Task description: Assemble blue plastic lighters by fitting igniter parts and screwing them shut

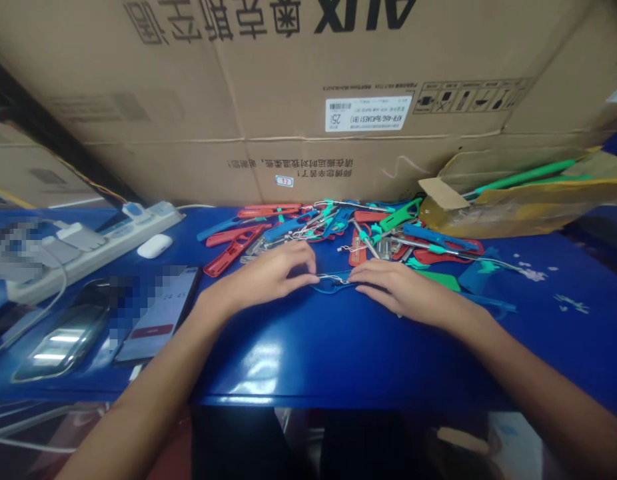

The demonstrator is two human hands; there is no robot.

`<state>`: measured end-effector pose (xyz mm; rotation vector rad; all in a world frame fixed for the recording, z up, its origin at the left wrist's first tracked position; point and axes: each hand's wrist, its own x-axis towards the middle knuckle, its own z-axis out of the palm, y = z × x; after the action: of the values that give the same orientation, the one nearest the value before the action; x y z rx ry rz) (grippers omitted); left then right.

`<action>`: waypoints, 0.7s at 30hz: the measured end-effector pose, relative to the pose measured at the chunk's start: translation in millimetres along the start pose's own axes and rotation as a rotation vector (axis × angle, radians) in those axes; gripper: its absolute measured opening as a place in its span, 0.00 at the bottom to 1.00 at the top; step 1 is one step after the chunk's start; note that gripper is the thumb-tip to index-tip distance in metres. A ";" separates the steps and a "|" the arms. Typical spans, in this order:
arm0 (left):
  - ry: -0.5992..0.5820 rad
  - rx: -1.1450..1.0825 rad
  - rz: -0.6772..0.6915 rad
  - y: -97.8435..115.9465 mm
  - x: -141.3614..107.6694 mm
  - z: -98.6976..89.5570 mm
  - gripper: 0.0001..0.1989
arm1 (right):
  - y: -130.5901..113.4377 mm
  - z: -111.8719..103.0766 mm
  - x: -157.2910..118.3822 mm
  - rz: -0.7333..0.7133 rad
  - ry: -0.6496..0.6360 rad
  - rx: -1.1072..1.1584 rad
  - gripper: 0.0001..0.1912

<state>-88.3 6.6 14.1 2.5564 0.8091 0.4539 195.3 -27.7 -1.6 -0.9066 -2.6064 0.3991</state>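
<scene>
A blue plastic shell (333, 288), which looks like half of a long-necked lighter casing, lies low over the table between my hands. Thin white wires (331, 277) run along it. My left hand (281, 272) pinches the wires' left end between thumb and forefinger. My right hand (393, 285) is closed on the shell's right end, and its fingers hide that part. Just beyond my hands is a heap of similar parts: red shells (236, 250), blue shells (431, 237), a green shell (401, 215), and metal rods (366, 239) with green pieces and white wires.
A cardboard carton (268, 87) walls off the back. On the left are a power strip (113, 243) with chargers, a white earbud case (154, 246) and two phones (161, 320). An open yellow-brown bag (528, 207) holding green pieces stands back right. White scraps (571, 304) lie on the right.
</scene>
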 end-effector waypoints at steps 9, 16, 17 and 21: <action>0.083 0.233 0.116 6.6 12.5 28.8 0.06 | -3.5 5.1 0.7 -0.019 0.000 -0.117 0.13; 0.092 0.311 0.113 4.6 15.1 35.3 0.09 | -7.4 8.7 2.9 -0.006 -0.039 -0.184 0.12; 0.089 0.315 0.112 4.7 15.2 35.6 0.09 | -7.6 8.2 2.9 0.000 -0.046 -0.179 0.11; 0.084 0.295 0.096 3.9 15.0 36.4 0.10 | -7.1 5.4 1.5 -0.007 -0.058 -0.155 0.11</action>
<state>-59.4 2.2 -12.6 2.8755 0.8387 0.5070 188.2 -32.9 -3.4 -0.9487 -2.7234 0.2273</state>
